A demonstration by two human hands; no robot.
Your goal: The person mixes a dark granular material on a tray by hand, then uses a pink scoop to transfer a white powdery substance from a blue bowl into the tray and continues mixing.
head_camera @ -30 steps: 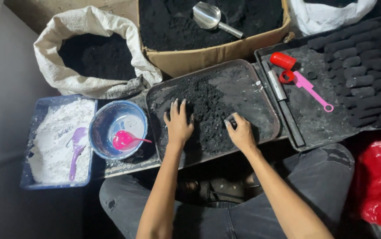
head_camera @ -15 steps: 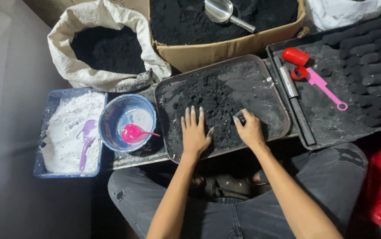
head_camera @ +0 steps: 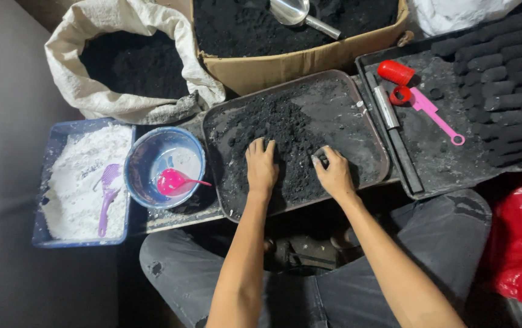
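A heap of black powdery material (head_camera: 279,130) lies on a dark metal tray (head_camera: 358,130) in front of me. My left hand (head_camera: 261,168) rests palm down on the near side of the heap, fingers spread and dug slightly into it. My right hand (head_camera: 334,173) sits just to its right, fingers curled into the black material, with some of it gathered under the fingertips. Both hands are smeared black.
Left of the tray stand a blue bowl (head_camera: 142,155) with a pink spoon (head_camera: 176,181) and a blue tub of white powder (head_camera: 82,182) with a purple scoop. Behind are a sack (head_camera: 127,61) and a cardboard box (head_camera: 297,61) of black powder with a metal scoop. A right-hand tray (head_camera: 437,152) holds black briquettes, a red cylinder and a pink tool.
Both hands have shifted a little within the heap, kneading it; the right hand's fingers are more curled. The view has drifted slightly.
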